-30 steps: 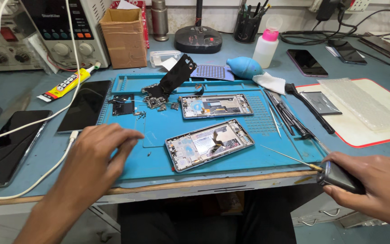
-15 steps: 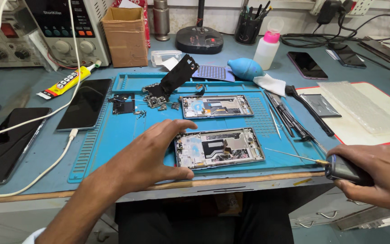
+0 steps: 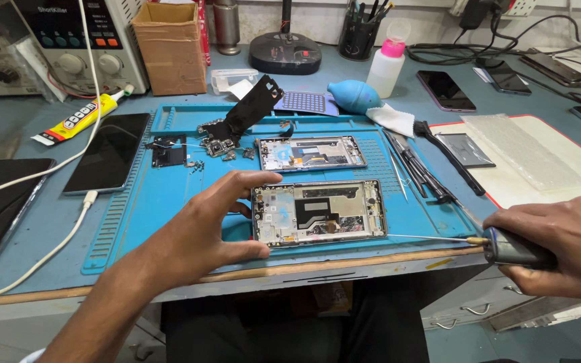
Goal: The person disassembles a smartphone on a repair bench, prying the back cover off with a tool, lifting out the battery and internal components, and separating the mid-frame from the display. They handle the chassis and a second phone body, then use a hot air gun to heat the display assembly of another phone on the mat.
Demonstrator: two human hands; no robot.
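Left hand [image 3: 200, 232] spread wide at the left edge of the opened phone frame [image 3: 319, 213], thumb and forefinger bracketing its corners, apparently steadying it flat on the blue repair mat [image 3: 169, 195] near the bench's front edge. Right hand [image 3: 559, 245] closed around the dark handle of a thin screwdriver [image 3: 438, 238], shaft laid level, tip at the frame's lower right corner; touching or just short, hard to tell. Second opened frame [image 3: 309, 153] behind, loose parts [image 3: 216, 144] beside it, tweezers [image 3: 415, 165] to the right.

Phone repair workshop; blue repair mat [image 3: 169, 195]; opened phones [image 3: 317, 214]; bench power supply [image 3: 68, 40].
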